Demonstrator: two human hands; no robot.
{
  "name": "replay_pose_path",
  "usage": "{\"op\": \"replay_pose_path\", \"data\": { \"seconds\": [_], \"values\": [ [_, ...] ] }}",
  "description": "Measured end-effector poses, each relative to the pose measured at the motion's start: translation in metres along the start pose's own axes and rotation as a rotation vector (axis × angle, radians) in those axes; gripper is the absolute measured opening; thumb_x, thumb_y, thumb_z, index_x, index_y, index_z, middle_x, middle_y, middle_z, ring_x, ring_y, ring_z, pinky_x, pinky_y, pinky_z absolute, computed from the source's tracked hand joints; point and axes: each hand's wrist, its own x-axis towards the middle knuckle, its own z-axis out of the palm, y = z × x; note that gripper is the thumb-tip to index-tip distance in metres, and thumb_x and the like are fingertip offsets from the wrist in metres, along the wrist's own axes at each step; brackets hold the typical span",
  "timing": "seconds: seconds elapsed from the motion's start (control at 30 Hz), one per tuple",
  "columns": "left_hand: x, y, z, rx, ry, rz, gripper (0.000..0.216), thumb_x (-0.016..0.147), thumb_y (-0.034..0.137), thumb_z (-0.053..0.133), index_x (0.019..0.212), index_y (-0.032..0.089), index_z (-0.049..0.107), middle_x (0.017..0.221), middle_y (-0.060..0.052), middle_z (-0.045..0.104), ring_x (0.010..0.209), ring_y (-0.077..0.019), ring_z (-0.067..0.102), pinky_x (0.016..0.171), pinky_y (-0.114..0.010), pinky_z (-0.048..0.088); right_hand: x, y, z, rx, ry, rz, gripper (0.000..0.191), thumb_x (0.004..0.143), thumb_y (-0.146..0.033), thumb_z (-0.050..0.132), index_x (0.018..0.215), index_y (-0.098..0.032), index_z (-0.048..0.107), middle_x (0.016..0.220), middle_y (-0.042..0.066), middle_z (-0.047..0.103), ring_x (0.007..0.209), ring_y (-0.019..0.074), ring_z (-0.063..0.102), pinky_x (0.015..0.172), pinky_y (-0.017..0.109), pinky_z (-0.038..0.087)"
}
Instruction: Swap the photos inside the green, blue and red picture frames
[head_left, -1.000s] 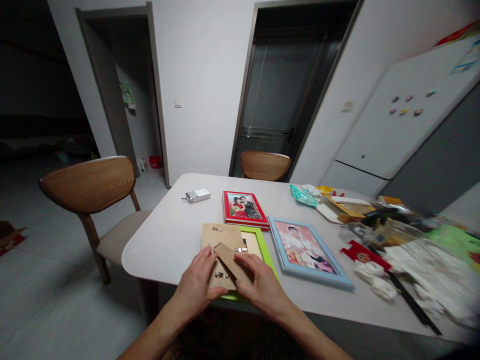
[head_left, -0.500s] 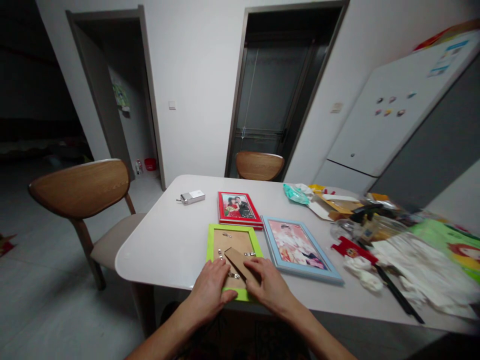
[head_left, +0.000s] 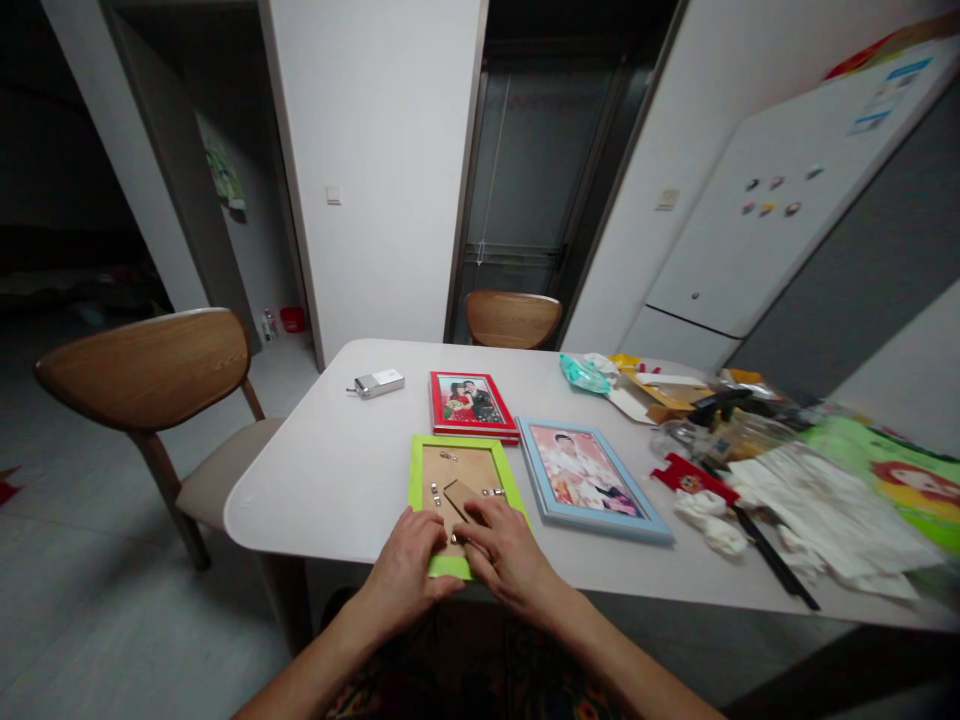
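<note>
A lime-green picture frame (head_left: 417,470) lies face down near the front edge of the white table (head_left: 337,470). Its brown backing board (head_left: 465,470) sits inside the frame, with small metal clips and a fold-out stand on it. My left hand (head_left: 409,565) rests on the frame's near left corner, fingers curled over the edge. My right hand (head_left: 506,550) presses flat on the board's lower part, fingertips at the stand. A red frame (head_left: 471,404) and a light-blue frame (head_left: 589,480) lie face up behind and to the right.
A small silver device (head_left: 379,383) lies at the table's far left. Clutter covers the right side: papers (head_left: 825,510), a red tag (head_left: 694,482), a black stick (head_left: 772,560), jars, a teal bag (head_left: 583,375). Wooden chairs (head_left: 142,365) stand left and behind; a fridge (head_left: 787,210) at right.
The backing board, lying askew over the green frame a second ago, now sits squarely inside it. Both hands have drawn toward the frame's near edge, and the view has tilted down.
</note>
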Motion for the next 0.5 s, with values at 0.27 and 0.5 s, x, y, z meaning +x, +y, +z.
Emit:
{"op": "replay_pose_path", "data": {
  "seconds": [0.27, 0.5],
  "values": [
    [-0.0002, -0.0037, -0.001, 0.006, 0.006, 0.029, 0.032, 0.054, 0.02, 0.071, 0.075, 0.019, 0.048, 0.096, -0.004, 0.053, 0.09, -0.0199, 0.046, 0.081, -0.033, 0.038, -0.008, -0.0078, -0.0048, -0.038, -0.095, -0.055, 0.024, 0.077, -0.029, 0.046, 0.099, -0.027, 0.055, 0.113, 0.005, 0.047, 0.105, 0.0213, 0.035, 0.088, 0.038, 0.027],
    [0.0, -0.0055, 0.0, 0.025, -0.008, 0.013, 0.03, 0.055, 0.021, 0.071, 0.075, 0.019, 0.048, 0.095, -0.003, 0.053, 0.089, -0.0194, 0.046, 0.08, -0.033, 0.038, -0.0097, -0.0078, -0.0085, -0.032, -0.125, -0.109, 0.022, 0.075, -0.032, 0.049, 0.095, -0.026, 0.057, 0.111, 0.005, 0.047, 0.104, 0.0211, 0.036, 0.087, 0.037, 0.029]
  ]
}}
